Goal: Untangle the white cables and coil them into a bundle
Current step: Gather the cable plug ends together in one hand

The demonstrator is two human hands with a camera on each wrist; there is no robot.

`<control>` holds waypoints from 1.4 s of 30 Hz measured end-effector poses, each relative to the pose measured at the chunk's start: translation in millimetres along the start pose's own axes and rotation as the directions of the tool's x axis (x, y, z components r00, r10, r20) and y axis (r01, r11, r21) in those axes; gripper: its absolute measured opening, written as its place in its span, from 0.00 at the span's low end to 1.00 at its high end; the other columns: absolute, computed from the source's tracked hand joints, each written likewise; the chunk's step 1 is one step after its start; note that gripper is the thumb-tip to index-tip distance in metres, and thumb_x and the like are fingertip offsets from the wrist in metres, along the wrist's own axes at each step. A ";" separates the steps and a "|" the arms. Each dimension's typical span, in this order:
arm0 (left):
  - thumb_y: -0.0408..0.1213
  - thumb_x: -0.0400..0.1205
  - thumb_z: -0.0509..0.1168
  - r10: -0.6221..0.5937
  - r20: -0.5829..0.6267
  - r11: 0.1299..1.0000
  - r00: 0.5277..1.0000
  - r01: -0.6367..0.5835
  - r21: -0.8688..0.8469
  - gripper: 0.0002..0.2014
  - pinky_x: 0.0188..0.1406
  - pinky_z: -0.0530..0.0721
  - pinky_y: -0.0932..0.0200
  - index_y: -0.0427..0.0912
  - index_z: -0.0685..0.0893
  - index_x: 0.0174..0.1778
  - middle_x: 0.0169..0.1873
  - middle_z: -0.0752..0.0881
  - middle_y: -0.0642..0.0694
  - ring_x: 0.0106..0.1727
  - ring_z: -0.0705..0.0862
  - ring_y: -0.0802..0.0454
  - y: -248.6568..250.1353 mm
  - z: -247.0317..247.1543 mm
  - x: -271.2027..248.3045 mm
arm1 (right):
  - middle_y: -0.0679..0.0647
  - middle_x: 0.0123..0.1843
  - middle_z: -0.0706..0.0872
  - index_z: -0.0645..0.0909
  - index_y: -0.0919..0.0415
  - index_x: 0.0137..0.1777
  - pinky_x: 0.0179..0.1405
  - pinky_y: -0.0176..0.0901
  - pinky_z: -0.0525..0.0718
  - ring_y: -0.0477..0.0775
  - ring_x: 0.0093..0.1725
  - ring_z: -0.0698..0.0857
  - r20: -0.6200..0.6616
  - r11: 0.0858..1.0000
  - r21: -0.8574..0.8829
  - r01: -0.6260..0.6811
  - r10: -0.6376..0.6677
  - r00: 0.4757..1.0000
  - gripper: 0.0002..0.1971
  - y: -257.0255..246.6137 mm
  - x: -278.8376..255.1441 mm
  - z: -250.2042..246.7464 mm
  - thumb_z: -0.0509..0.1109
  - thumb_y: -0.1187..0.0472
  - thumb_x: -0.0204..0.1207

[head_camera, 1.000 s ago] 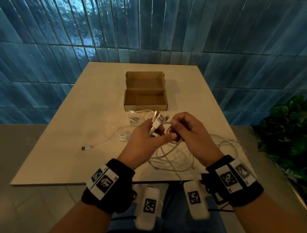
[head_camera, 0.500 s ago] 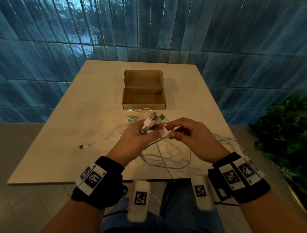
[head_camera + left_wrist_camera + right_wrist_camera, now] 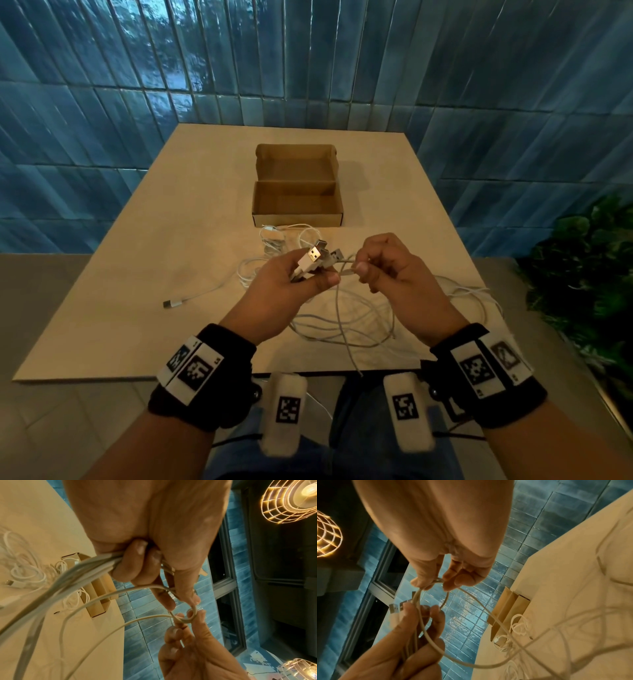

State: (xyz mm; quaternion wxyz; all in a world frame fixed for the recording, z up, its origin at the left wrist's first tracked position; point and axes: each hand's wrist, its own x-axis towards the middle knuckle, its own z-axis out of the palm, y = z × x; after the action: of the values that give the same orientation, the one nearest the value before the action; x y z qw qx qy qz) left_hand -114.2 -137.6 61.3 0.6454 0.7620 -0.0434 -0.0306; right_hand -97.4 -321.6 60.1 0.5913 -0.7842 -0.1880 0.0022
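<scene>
Blue-tiled wall, table (image 3: 137, 274) mid-frame: my left hand (image 3: 287, 291) clamps the plugs (image 3: 317, 255) together as anchor, while my right hand (image 3: 387, 270) pinches a cable (image 3: 187, 620) loop to free it.

white cables (image 3: 342, 318): smooth plastic sheath, slight sheen
USB plugs (image 3: 315, 254): shiny metal shells, white plastic bodies
box (image 3: 297, 209): matt brown cardboard
bench (image 3: 137, 274): smooth, pale, matt top
wall tiles (image 3: 308, 68): glossy blue glaze

Both hands raised, close together — left hand (image 3: 291, 287) fisted, right hand (image 3: 394, 270) in pinching grip.
</scene>
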 end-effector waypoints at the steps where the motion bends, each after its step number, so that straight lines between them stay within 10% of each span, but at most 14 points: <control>1: 0.34 0.78 0.73 -0.001 -0.003 1.000 1.000 0.001 -0.009 0.03 0.28 0.73 0.76 0.45 0.85 0.41 0.28 0.84 0.59 0.26 0.76 0.68 -0.6 -0.3 0.2 | 0.57 0.51 0.76 0.81 0.52 0.42 0.39 0.33 0.77 0.47 0.39 0.78 -0.012 1.000 0.028 0.008 -0.007 1.000 0.06 0.8 -0.7 1.1 0.69 0.64 0.78; 9: 0.34 0.81 0.69 0.011 -0.043 0.999 0.999 -0.010 0.043 0.03 0.33 0.76 0.71 0.44 0.87 0.43 0.42 0.90 0.47 0.30 0.83 0.64 2.7 -2.3 2.6 | 0.47 0.39 0.82 0.78 0.61 0.46 0.35 0.38 0.77 0.47 0.35 0.81 0.024 0.955 0.243 -0.171 0.170 0.985 0.10 -0.3 1.1 -7.1 0.64 0.54 0.77; 16: 0.43 0.78 0.73 0.028 -0.048 0.986 0.998 -0.020 0.166 0.09 0.52 0.82 0.49 0.46 0.88 0.51 0.45 0.91 0.47 0.48 0.86 0.50 3.9 1.6 10.5 | 0.52 0.46 0.75 0.76 0.52 0.38 0.41 0.31 0.75 0.45 0.39 0.76 0.167 0.929 -0.368 0.025 0.039 0.985 0.10 -8.2 11.4 -13.2 0.64 0.50 0.78; 23: 0.45 0.84 0.65 -0.059 -0.130 0.997 0.990 0.066 0.049 0.08 0.28 0.74 0.71 0.48 0.87 0.44 0.36 0.92 0.57 0.32 0.81 0.64 -2.9 -5.7 11.7 | 0.52 0.32 0.77 0.75 0.61 0.38 0.36 0.42 0.75 0.45 0.32 0.76 0.060 0.993 -0.098 -0.064 0.070 0.996 0.15 -7.9 8.5 -18.4 0.57 0.57 0.85; 29: 0.44 0.82 0.67 0.002 -0.091 0.991 0.996 0.011 0.136 0.02 0.38 0.75 0.75 0.55 0.84 0.44 0.33 0.91 0.61 0.41 0.85 0.67 -4.4 -0.9 10.6 | 0.50 0.29 0.75 0.73 0.65 0.33 0.32 0.28 0.71 0.40 0.29 0.73 0.108 0.960 -0.264 -0.090 0.122 0.987 0.24 -14.6 6.1 -11.5 0.57 0.44 0.78; 38: 0.38 0.86 0.62 -0.029 -0.108 1.000 0.994 0.029 -0.001 0.12 0.31 0.73 0.79 0.31 0.83 0.49 0.43 0.91 0.41 0.32 0.85 0.71 -0.6 -0.4 8.9 | 0.52 0.25 0.79 0.78 0.58 0.46 0.25 0.33 0.69 0.43 0.24 0.71 -0.201 0.994 -0.019 -0.108 0.102 0.974 0.12 -6.5 14.1 -20.8 0.54 0.60 0.86; 42: 0.40 0.86 0.62 -0.039 -0.122 0.999 0.992 0.039 0.000 0.10 0.30 0.73 0.78 0.38 0.84 0.49 0.38 0.91 0.47 0.34 0.84 0.72 -1.4 -2.6 8.8 | 0.51 0.27 0.83 0.79 0.57 0.42 0.28 0.35 0.71 0.45 0.27 0.74 -0.236 0.984 -0.033 -0.178 0.165 0.958 0.11 -2.0 10.7 -25.6 0.58 0.60 0.84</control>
State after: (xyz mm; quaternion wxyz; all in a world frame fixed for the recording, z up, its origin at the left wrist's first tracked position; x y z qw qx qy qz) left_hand -105.1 -135.7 60.5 0.6454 0.7638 0.0108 0.0034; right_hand -82.2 -341.7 71.9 0.5853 -0.8082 -0.0490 -0.0434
